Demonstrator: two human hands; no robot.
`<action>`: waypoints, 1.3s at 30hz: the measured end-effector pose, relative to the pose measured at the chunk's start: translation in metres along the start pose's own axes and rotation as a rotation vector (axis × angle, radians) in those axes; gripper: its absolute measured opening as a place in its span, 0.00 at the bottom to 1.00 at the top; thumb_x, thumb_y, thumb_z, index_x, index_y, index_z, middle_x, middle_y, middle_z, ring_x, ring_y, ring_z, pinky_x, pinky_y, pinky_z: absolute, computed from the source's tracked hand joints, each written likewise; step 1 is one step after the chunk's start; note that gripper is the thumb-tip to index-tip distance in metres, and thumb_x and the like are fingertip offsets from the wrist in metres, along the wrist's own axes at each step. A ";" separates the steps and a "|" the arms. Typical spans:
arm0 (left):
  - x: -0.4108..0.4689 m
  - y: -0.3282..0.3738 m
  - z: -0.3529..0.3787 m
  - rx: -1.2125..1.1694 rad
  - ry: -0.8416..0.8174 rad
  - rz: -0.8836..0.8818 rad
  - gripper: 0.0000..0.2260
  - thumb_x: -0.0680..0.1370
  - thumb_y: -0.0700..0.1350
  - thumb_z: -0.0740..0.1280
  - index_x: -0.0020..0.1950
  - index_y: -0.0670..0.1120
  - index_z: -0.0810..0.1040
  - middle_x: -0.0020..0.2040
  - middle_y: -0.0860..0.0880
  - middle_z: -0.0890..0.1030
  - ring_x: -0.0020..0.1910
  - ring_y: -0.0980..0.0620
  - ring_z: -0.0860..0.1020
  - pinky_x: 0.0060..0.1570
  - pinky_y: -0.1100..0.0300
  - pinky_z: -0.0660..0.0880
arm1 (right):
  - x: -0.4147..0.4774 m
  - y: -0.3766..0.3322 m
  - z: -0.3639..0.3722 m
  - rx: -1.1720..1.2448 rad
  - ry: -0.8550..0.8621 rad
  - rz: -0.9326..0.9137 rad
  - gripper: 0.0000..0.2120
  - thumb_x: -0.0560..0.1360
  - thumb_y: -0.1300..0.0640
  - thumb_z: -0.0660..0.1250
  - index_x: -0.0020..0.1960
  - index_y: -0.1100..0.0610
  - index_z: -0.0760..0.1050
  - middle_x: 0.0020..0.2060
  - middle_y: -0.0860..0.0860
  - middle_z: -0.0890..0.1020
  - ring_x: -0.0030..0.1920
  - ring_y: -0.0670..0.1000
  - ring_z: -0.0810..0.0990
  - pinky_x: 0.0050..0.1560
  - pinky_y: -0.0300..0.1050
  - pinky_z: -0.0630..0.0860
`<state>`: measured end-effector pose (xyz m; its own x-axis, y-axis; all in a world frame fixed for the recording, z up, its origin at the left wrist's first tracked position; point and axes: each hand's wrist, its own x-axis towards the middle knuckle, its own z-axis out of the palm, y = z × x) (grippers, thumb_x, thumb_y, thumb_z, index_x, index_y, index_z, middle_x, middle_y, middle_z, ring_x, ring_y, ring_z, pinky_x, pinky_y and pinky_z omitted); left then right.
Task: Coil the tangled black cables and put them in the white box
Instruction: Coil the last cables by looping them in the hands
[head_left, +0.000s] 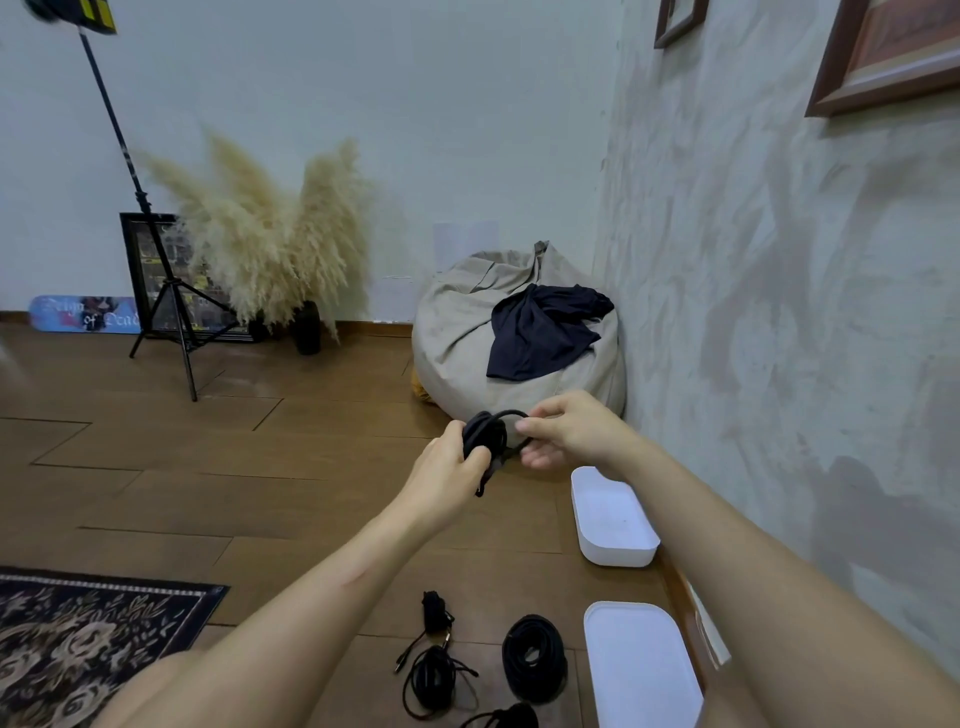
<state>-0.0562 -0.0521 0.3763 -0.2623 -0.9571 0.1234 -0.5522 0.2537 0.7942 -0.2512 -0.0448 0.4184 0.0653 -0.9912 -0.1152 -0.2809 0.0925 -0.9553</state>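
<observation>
Hands up in mid-air over the wooden floor (234, 467), close together. Left hand (454, 462) curled round a small black cable bundle (485, 434), thumb across its front, a short tail hanging below the fist. Right hand (569, 431) pinches a free loop (511, 413) of the same cable between thumb and fingertips, just beside the bundle. Judged: last turn or tuck of the coil, not yet finished.

White box (612, 512) sits open on the floor, below and to the right of the hands, directly under the right wrist. It holds nothing that shows. Its long axis runs away from the person, roughly parallel to the wall (779, 312). Right hand is the nearer one, but the bundle's weight is in the left (so either a hand-over or a short cross-body reach down and right seems likely).

White lid (641, 670) lies flat nearer the body, in line with the box. Left of the lid, on the floor: a tidy big coil (534, 657), a looser coil (434, 675) with plug ends trailing, a small wrapped bundle (434, 609), and another cable (511, 717) cut off by the bottom edge. All of these wait outside the box.

Farther out: patterned rug (78, 639) at lower left, beanbag (457, 332) in the corner with a dark cloth (543, 332) draped on it, dried grass (260, 234) in vases, light stand (169, 301).
</observation>
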 end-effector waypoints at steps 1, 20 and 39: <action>0.000 0.000 0.002 -0.003 0.010 -0.003 0.07 0.82 0.48 0.60 0.58 0.48 0.73 0.50 0.46 0.80 0.47 0.46 0.79 0.42 0.52 0.73 | 0.002 0.002 0.005 0.044 0.040 -0.008 0.07 0.80 0.62 0.70 0.54 0.66 0.79 0.41 0.63 0.84 0.37 0.52 0.85 0.41 0.41 0.85; 0.018 -0.018 0.025 0.098 0.256 -0.004 0.04 0.82 0.46 0.60 0.54 0.47 0.69 0.52 0.46 0.77 0.57 0.46 0.69 0.50 0.49 0.71 | 0.042 0.030 0.054 0.152 0.215 0.031 0.14 0.84 0.60 0.63 0.65 0.67 0.78 0.51 0.63 0.85 0.43 0.53 0.87 0.40 0.41 0.83; 0.019 -0.026 0.047 0.160 0.327 -0.038 0.08 0.83 0.50 0.61 0.53 0.46 0.68 0.54 0.46 0.68 0.49 0.44 0.73 0.46 0.51 0.69 | 0.039 0.033 0.064 -0.267 0.443 -0.026 0.11 0.79 0.50 0.66 0.40 0.49 0.82 0.37 0.50 0.86 0.42 0.56 0.86 0.49 0.54 0.84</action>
<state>-0.0839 -0.0704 0.3303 0.0133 -0.9539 0.2997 -0.6804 0.2110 0.7018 -0.1962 -0.0747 0.3650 -0.3202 -0.9431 0.0895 -0.5231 0.0973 -0.8467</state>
